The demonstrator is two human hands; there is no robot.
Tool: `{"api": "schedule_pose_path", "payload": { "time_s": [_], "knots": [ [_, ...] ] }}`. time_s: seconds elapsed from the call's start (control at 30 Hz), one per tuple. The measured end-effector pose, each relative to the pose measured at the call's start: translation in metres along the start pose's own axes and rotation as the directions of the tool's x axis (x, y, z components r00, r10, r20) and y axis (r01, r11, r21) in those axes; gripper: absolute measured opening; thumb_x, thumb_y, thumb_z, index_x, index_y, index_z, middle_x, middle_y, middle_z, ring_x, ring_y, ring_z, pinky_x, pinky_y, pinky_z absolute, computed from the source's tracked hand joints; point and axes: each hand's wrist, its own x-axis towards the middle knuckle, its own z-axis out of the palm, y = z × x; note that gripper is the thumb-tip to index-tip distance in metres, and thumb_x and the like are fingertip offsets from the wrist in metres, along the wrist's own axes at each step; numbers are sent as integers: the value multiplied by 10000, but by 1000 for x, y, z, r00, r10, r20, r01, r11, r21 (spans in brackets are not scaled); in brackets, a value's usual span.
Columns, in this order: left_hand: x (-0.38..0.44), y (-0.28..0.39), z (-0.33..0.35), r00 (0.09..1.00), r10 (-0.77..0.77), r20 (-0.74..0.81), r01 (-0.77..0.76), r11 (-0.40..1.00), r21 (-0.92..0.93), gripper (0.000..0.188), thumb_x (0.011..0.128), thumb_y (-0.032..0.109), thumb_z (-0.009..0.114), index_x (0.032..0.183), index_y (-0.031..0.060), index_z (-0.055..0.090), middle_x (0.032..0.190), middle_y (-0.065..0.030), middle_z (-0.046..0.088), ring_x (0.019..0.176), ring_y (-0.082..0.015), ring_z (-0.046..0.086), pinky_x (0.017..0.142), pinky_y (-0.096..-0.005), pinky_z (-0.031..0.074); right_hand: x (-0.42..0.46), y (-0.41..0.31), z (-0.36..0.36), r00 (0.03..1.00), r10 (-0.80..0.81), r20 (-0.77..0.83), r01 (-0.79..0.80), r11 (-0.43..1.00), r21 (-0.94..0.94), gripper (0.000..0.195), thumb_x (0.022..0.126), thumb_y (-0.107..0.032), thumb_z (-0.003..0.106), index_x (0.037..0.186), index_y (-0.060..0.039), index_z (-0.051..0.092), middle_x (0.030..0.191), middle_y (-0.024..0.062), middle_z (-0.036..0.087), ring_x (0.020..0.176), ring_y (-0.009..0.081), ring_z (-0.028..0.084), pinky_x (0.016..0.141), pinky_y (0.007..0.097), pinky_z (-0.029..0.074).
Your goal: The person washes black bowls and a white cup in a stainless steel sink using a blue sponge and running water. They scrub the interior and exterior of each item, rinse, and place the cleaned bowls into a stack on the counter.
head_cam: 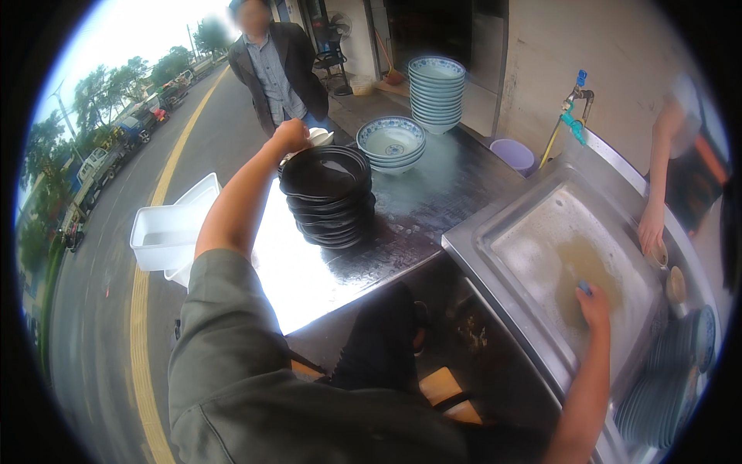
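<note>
My left hand reaches over the table to some small white dishes behind a tall stack of black bowls. Its fingertips are hidden, so whether it grips a dish is unclear. My right hand is inside the stainless steel sink, closed around a small blue object whose kind I cannot make out. Brownish water lies on the sink bottom under it. Beside the black bowls, a short stack of blue-patterned bowls rests on the metal table.
A taller stack of patterned bowls stands at the table's far end. Many dishes lean in the sink's right side. A co-worker's hand touches a small bowl. White plastic tubs are at left; a person stands beyond.
</note>
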Motion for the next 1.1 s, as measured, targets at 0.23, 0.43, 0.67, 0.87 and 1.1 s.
{"api": "schedule_pose_path", "payload": {
  "time_s": [0.23, 0.43, 0.67, 0.87, 1.1],
  "knots": [
    [24, 39, -26, 971, 198, -132, -192, 980, 51, 324, 787, 291, 825, 1042, 98, 777, 1052, -164, 771, 1043, -373, 732, 921, -469, 577, 14, 68, 41, 977, -182, -112, 107, 870, -482, 446, 914, -287, 639, 1273, -23, 659, 1280, 264, 681, 1220, 417, 651, 1023, 478, 517],
    [17, 194, -29, 914, 337, -224, -369, 922, -119, 203, 863, 250, 743, 989, 93, 772, 959, -156, 773, 961, -357, 742, 855, -433, 568, 18, 41, 39, 980, 111, 167, -74, 975, -210, 398, 919, -258, 611, 1081, 88, 722, 1165, 343, 690, 1142, 470, 670, 992, 515, 540],
    [-107, 498, 80, 708, 702, -70, -568, 508, -648, 252, 919, 245, 764, 1076, 47, 758, 928, -68, 753, 852, -145, 684, 785, -300, 532, 20, 46, 42, 965, 84, 250, 44, 882, -468, 307, 889, -148, 619, 1134, -37, 768, 1226, 236, 722, 1129, 395, 707, 949, 499, 567],
    [-208, 633, 213, 536, 844, 30, -681, 453, -575, 487, 902, 259, 744, 1319, 27, 648, 1217, -229, 717, 1137, -380, 685, 973, -451, 538, -4, 4, 20, 983, 184, 20, -168, 932, -320, 350, 940, -96, 582, 1267, -53, 699, 1244, 208, 721, 1155, 389, 694, 962, 492, 551],
    [-216, 645, 246, 477, 848, 230, -745, 530, -405, 541, 883, 186, 749, 1370, 7, 597, 1305, -265, 675, 1219, -431, 647, 1019, -485, 526, -5, -5, 0, 987, 102, -126, -125, 972, -199, 438, 867, -28, 651, 1299, -95, 680, 1189, 204, 727, 1136, 402, 679, 957, 452, 548]
  ]
}}
